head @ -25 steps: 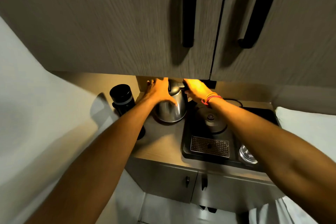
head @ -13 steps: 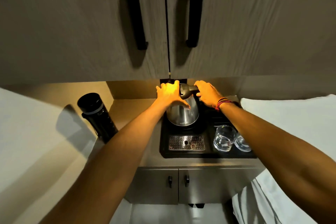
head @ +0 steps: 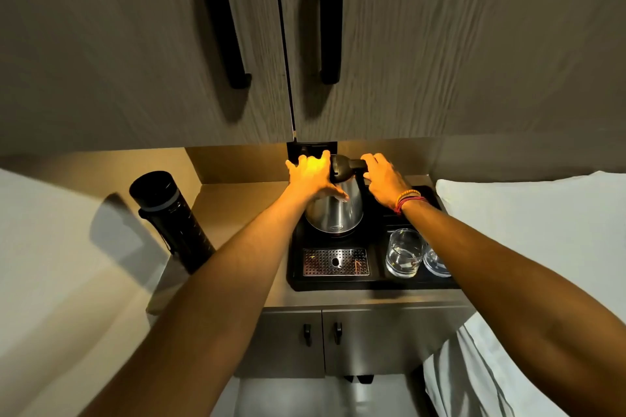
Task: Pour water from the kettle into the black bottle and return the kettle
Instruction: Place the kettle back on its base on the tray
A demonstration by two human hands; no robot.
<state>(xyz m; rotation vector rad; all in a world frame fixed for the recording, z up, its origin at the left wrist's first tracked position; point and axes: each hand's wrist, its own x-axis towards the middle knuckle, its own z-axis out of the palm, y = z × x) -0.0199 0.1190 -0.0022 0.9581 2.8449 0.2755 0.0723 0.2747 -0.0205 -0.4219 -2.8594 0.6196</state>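
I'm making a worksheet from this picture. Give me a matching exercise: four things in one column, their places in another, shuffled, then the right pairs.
Things:
1. kettle
2. black bottle
3. drinking glass
4. metal grate

Places:
A. on the counter, left of the tray
B. between the two hands
C. tray's front left part
D. tray's right part, by the right forearm

Pairs: 1-B, 2-A, 3-D, 4-C

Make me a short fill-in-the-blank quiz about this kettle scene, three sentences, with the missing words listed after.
1. The steel kettle stands on the black ____.
2. The right hand grips the kettle's ____.
3. The black bottle stands on the counter to the ____ of the tray.
4. The left hand rests on the kettle's ____.

Missing words: tray; handle; left; body
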